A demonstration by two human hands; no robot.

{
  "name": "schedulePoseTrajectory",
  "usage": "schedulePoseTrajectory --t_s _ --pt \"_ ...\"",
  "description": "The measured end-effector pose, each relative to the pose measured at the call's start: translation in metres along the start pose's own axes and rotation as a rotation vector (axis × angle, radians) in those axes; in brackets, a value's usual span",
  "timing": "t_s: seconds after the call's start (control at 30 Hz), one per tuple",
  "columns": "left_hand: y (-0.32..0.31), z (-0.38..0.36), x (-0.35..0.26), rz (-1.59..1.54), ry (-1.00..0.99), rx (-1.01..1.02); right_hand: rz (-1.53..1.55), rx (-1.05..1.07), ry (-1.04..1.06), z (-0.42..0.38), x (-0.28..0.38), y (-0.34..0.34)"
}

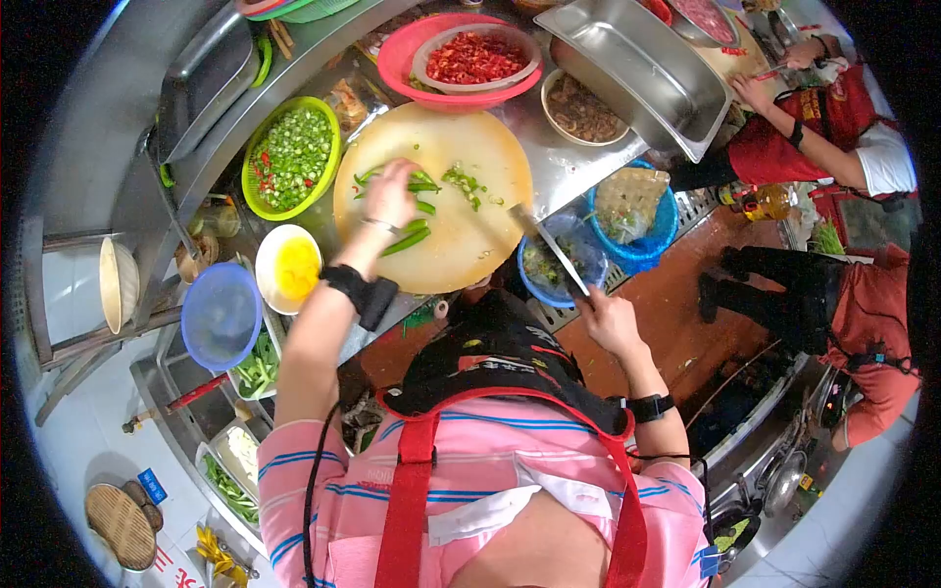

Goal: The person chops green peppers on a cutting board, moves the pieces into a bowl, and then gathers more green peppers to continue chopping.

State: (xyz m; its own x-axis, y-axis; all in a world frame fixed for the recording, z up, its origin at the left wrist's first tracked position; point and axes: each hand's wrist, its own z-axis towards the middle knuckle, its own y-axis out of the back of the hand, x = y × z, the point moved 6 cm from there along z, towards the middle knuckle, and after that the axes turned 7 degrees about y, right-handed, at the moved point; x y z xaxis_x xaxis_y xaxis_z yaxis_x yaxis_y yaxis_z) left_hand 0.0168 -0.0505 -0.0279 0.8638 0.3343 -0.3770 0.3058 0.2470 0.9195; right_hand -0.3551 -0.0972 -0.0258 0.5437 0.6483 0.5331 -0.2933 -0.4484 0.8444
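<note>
On the round cutting board (470, 250), my left hand (392, 196) is bent down over a few whole green chili peppers (417, 235), its fingers closed on them. Some pepper ends stick out beside the fingers. A small heap of chopped green chili (465, 184) lies to the right of that hand. My right hand (610, 321) grips the handle of a kitchen knife (554, 253). Its blade points up and left, with the tip over the board's right edge, apart from the peppers.
A green basket (335, 162) of chopped chilies and a white bowl (267, 257) with yellow contents stand left. Behind are a red basin (392, 59), a bowl of dark food (585, 110) and a steel pan (652, 69). Blue bins (671, 230) sit right. Two co-workers (872, 314) are farther right.
</note>
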Motion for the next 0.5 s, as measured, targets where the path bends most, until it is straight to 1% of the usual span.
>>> schedulePoseTrajectory --t_s 0.03,0.07,0.13,0.17,0.23,0.27,0.3,0.37,0.4,0.47,0.5 --pt "0.008 0.004 0.022 0.109 -0.030 0.001 -0.010 0.032 0.117 0.005 0.011 -0.006" --pt "0.006 0.006 0.037 0.146 -0.017 0.066 -0.040 0.138 0.146 0.011 0.022 -0.011" --pt "0.002 0.010 0.054 0.159 0.019 0.199 -0.088 0.241 0.236 0.025 0.046 -0.020" --pt "0.001 0.013 0.056 0.155 0.020 0.198 -0.104 0.278 0.272 0.029 0.055 -0.024" --pt "-0.004 0.015 0.062 0.169 0.252 0.440 -0.146 0.308 0.244 0.035 0.058 -0.029" --pt "-0.006 0.016 0.065 0.150 0.179 0.389 -0.183 0.336 0.217 0.037 0.057 -0.032" --pt "-0.008 0.017 0.071 0.145 0.182 0.391 -0.186 0.341 0.216 0.038 0.056 -0.032" --pt "-0.015 0.017 0.084 -0.119 0.253 0.445 -0.171 0.287 0.113 0.040 0.047 -0.028" --pt "-0.022 0.017 0.096 -0.122 0.254 0.448 -0.181 0.314 0.106 0.040 0.045 -0.029" --pt "-0.035 0.019 0.114 -0.226 0.232 0.397 -0.192 0.320 0.106 0.039 0.046 -0.033" --pt "-0.031 0.020 0.108 -0.227 0.229 0.395 -0.203 0.323 0.107 0.040 0.046 -0.035"
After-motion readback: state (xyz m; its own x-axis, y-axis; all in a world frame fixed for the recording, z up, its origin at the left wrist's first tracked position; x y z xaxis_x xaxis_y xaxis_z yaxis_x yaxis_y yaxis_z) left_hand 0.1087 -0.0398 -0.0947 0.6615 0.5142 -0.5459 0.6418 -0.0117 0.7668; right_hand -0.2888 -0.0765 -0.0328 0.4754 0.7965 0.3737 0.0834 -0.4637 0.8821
